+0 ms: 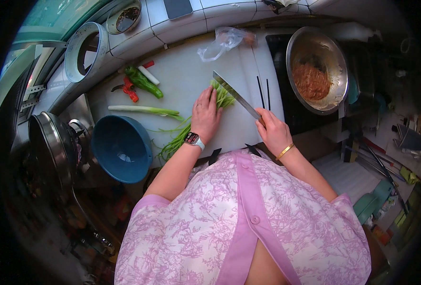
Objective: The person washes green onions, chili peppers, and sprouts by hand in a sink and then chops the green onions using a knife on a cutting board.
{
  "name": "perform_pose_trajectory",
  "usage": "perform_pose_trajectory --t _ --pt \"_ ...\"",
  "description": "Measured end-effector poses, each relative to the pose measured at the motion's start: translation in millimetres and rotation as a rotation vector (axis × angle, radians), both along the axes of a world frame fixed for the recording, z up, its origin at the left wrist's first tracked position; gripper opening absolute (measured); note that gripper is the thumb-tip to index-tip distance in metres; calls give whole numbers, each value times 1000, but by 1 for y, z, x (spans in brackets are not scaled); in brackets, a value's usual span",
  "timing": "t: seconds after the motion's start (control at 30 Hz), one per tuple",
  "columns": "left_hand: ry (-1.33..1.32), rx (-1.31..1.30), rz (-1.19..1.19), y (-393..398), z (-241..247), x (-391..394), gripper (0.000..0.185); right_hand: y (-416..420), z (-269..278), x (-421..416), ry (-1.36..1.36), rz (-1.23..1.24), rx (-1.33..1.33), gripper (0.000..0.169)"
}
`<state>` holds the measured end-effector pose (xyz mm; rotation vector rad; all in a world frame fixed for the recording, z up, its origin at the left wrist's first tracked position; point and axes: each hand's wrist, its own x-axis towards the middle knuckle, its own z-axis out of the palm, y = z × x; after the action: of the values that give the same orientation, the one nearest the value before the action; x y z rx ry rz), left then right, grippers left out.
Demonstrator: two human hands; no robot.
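Observation:
My left hand [206, 115] presses on a bundle of thin green stalks [223, 97] lying on a white cutting board [182, 74]. More of the leafy stems [176, 142] trail out from under my wrist toward the board's near edge. In my right hand [274, 131] is the handle of a kitchen knife [237, 96]; its blade slants up and left, beside the cut ends of the bundle. Left of my left hand lies a length of scallion or leek [144, 110]. Beyond it are a green pepper [143, 82], red pepper pieces [129, 89] and a white stalk piece [148, 75].
A blue bowl [121, 149] stands at the board's near left. Two black chopsticks [263, 92] lie at the right, beside a steel bowl [317, 71] of reddish minced meat. A clear plastic bag [224, 42] is at the back. A glass bowl [125, 17] of dark liquid sits on the tiled ledge.

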<state>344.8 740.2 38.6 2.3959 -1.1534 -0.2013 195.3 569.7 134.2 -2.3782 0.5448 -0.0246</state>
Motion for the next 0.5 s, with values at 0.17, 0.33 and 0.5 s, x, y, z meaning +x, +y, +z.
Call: perform_pose_trajectory --t 0.17,0.33,0.5 --pt "-8 35 -15 -1 -2 2 61 4 -8 1 60 52 -108 32" --pt "-17 24 -38 1 -8 3 62 7 -16 1 82 99 -165 34" --pt "-17 37 -27 1 -8 1 65 11 -6 4 92 93 -176 35"
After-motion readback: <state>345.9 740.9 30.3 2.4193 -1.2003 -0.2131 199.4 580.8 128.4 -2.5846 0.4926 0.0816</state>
